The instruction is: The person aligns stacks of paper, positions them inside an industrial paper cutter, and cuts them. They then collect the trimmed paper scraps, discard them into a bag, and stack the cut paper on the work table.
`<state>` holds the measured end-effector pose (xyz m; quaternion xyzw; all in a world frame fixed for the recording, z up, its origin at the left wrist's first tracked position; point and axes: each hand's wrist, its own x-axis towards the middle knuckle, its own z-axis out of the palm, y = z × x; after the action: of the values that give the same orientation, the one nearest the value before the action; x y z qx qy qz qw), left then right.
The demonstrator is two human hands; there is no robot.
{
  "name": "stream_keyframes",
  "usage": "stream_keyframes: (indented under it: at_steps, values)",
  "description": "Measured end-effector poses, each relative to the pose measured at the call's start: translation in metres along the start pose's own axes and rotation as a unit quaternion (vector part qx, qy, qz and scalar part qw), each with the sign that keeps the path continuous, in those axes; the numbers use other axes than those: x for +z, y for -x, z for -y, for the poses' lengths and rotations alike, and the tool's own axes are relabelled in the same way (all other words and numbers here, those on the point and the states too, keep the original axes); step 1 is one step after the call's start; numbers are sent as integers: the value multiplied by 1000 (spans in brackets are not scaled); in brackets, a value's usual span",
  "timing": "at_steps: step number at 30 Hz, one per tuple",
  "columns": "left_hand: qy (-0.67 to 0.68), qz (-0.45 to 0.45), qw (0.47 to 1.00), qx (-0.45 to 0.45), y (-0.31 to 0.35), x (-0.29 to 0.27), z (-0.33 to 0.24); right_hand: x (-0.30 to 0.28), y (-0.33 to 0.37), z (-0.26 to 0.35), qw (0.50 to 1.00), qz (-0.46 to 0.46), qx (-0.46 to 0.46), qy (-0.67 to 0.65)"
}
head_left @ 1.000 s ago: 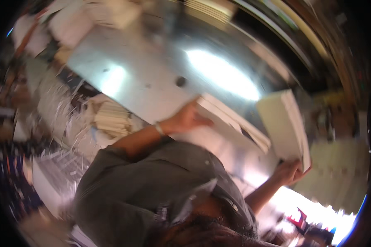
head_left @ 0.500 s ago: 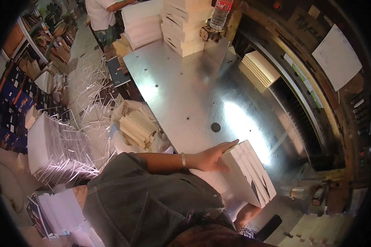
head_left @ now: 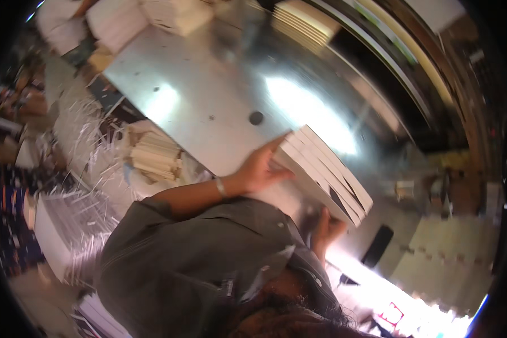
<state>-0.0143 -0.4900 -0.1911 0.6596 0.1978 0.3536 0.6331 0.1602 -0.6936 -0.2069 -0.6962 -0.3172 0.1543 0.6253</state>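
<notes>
A thick stack of white-edged books [head_left: 328,176] is held in front of me, tilted, over the near part of the metal table [head_left: 208,135]. At its left end my left hand [head_left: 265,169] grips it, thumb along the near side and fingers partly hidden at the far side. My right hand [head_left: 327,230] holds the near right end from below, most of its fingers out of sight behind the stack. Dark gaps show between the books toward the right end. Motion blurs the picture somewhat.
Cream paper blocks [head_left: 304,25] lie beside the machine's dark slot at the back. A bag of paper offcuts [head_left: 155,158] stands left of the table, near a paper stack [head_left: 73,231] and strewn strips. A dark handle-like bar [head_left: 377,246] is at the near right. Another person [head_left: 59,25] stands far left.
The stack has risen and tilted in my hands, and my right hand now shows more at its near end. My view has swung, shifting the table up and left.
</notes>
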Motion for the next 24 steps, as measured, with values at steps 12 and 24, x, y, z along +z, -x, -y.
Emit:
stream_keyframes:
  at_steps: [12,24]
  values:
    - [-62,62,996,18,-6,-16,17,3,11,-2,999,-19,44,-10]
    - [-102,44,994,-13,10,-7,9,20,23,-6,994,-91,20,62]
